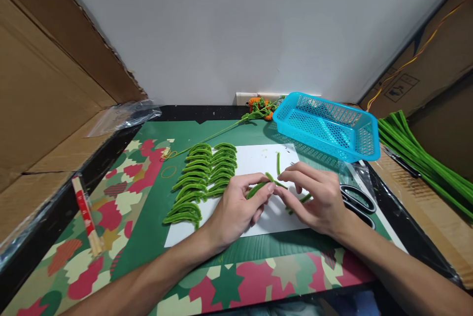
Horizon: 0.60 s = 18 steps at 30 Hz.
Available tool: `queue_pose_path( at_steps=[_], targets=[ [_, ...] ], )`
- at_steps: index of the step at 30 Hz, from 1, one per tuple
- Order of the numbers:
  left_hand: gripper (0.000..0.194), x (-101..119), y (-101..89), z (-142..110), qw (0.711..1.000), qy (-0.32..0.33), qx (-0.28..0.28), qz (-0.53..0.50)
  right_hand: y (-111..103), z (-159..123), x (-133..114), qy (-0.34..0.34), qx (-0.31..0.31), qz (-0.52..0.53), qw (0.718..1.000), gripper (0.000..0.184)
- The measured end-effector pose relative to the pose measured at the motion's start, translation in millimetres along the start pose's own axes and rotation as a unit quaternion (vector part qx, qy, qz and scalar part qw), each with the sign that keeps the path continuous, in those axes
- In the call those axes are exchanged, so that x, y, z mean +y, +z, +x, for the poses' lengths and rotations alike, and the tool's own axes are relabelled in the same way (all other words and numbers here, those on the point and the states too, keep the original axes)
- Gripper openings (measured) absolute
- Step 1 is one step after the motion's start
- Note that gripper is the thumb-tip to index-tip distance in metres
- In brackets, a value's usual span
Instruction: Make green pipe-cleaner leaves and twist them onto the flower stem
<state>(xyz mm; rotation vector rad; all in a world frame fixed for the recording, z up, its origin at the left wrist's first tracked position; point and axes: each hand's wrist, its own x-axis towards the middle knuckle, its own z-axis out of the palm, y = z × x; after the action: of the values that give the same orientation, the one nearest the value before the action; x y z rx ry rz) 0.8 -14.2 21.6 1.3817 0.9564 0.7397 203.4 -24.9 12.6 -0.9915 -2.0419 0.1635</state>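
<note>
Shaping step, seemingly: left hand (pixel 244 201) pinches curved green fuzzy pipe-cleaner piece (pixel 255 190) above white rectangular paper sheet (pixel 251 157); right hand (pixel 318 196) at its end, grip unclear. Next move probably calls for steady left pinch.

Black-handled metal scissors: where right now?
Head view, right of centre: the black-handled scissors show just right of the right hand, nearer the wearer than the blue perforated plastic basket.
</note>
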Motion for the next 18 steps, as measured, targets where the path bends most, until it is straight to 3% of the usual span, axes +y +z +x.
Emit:
queue_pose_path(
  at_steps=[6, 8, 10, 12, 13, 14, 16, 18],
  targets=[
    [0.029, 5, 3.3, -5, 0.979, 0.116, -0.005, 0.167, 2, 4, -2, 0.139, -0.065, 0.145, 0.977, 0.032],
    [0.030, 6, 4.0, -6, 0.974, 0.126, -0.008, 0.187, 4, 6, -2, 0.221, -0.082, 0.239, 0.942, 0.039],
    [0.029, 7, 3.6, -7, 0.973, 0.132, -0.011, 0.191, 6, 8, 0, 0.292, -0.115, 0.339, 0.887, 0.044],
    [0.028, 8, 2.4, -7, 0.975, 0.131, -0.019, 0.180, 7, 10, 3, 0.328, -0.149, 0.401, 0.842, 0.047],
    [0.028, 9, 1.7, -7, 0.979, 0.119, -0.023, 0.166, 7, 10, 4, 0.330, -0.157, 0.408, 0.836, 0.048],
    [0.027, 8, 0.9, -7, 0.985, 0.097, -0.027, 0.143, 6, 9, 5, 0.324, -0.154, 0.396, 0.845, 0.046],
    [0.027, 6, -0.7, -7, 0.996, 0.033, -0.039, 0.070, 1, 7, 8, 0.269, -0.112, 0.319, 0.902, 0.035],
    [0.029, 2, -2.5, -6, 0.998, -0.027, -0.057, -0.018, -5, 5, 12, 0.139, -0.075, 0.196, 0.968, 0.024]
  ],
)
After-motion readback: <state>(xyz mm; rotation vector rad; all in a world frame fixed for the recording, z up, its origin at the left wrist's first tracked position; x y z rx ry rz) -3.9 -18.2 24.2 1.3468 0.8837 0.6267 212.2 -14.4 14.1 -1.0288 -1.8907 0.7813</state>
